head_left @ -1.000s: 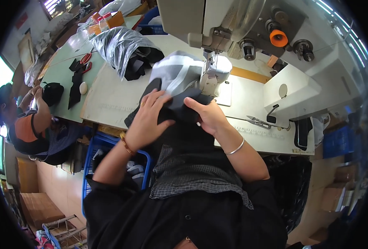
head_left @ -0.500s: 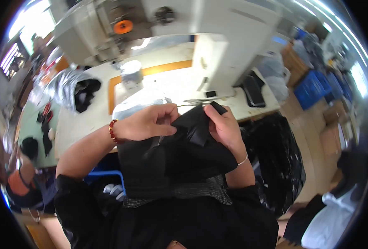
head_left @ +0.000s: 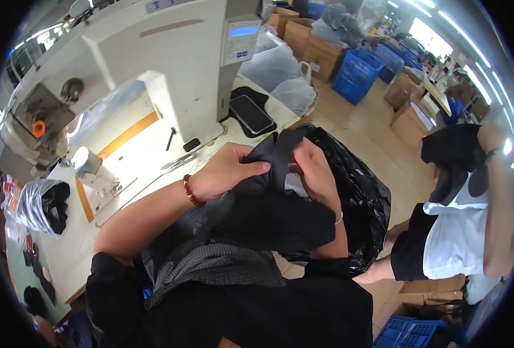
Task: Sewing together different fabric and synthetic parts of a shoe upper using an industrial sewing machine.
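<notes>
Left hand [head_left: 225, 173] clenched on the top fold of a floppy black fabric piece [head_left: 268, 214], thumb pressed over it, red bead bracelet [head_left: 191, 191] on that wrist. Right hand [head_left: 315, 174] pinched on the same black fabric from the other side, fingers curled round a strap-like edge, thin silver bangle [head_left: 339, 218] at the wrist. Fabric held up in the air just off the front edge of the white sewing desk [head_left: 147, 156], above the lap, not resting on the desk. Behind the fabric & right hand: big crinkly black plastic bag [head_left: 361, 191], touching or nearly, couldn't tell which.

On the desk: tall white industrial sewing machine [head_left: 170, 75] w/ orange knob, small silver scissors [head_left: 178, 162] near the front edge, dark phone-shaped slab on a black pad [head_left: 251, 113] toward the right end. Clear plastic bag w/ dark cloth inside [head_left: 45, 206] at the left end.

Off to the right: another person in white top & black shorts [head_left: 460, 232], blue plastic crates [head_left: 358, 75] & cardboard boxes on the floor further back.
</notes>
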### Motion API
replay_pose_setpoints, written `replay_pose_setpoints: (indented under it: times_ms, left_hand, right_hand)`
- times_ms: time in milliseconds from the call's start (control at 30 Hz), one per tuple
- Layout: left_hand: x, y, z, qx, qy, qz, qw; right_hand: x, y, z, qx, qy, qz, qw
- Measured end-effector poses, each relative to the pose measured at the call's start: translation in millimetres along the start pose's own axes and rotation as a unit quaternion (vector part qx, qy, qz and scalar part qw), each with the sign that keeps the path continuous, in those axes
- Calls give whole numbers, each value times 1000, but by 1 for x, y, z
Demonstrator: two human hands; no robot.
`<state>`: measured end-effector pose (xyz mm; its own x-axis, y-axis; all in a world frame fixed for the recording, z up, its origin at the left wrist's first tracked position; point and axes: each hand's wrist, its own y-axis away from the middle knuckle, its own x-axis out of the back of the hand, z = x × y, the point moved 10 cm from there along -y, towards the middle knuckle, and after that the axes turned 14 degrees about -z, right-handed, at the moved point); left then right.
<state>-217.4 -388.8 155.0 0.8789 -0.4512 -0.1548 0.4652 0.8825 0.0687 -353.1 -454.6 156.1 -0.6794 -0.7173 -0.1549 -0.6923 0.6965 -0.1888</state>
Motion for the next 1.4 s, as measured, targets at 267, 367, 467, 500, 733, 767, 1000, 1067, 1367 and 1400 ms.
replay_pose_setpoints:
  times_ms: [267, 367, 467, 500, 733, 767, 1000, 1067, 1367, 1400]
  left_hand:
    - [-10, -45, 11, -6, -17, 24, 1000]
    - [-16, -53, 11, -16, -34, 23, 999]
    - [-13, -56, 15, -40, -23, 35, 998]
    - [-14, -58, 12, -21, -20, 23, 999]
    - [-16, -69, 23, -51, 27, 42, 997]
    - [-20, -72, 25, -54, 28, 29, 998]
    - [-28, -87, 31, -80, 54, 12, 995]
    - [-29, -91, 31, -92, 66, 11, 993]
    - [-39, -108, 44, -170, 34, 1, 985]
    - [-42, -110, 45, -175, 36, -6, 984]
  right_hand:
    - [-5, 26, -48, -10, 274, -249, 929]
    - [-7, 25, -53, -13, 384, -277, 881]
    - [4, 20, -47, -65, 397, -254, 879]
    - [4, 19, -50, -51, 405, -256, 876]
    - [33, 14, -57, -55, 390, -214, 894]
    - [36, 14, -60, -50, 385, -210, 898]
    - [49, 21, -80, -52, 406, -180, 894]
    - [49, 23, -89, -30, 413, -173, 894]
    - [71, 39, -89, -58, 335, -126, 932]
    - [74, 40, -89, -60, 340, -118, 931]
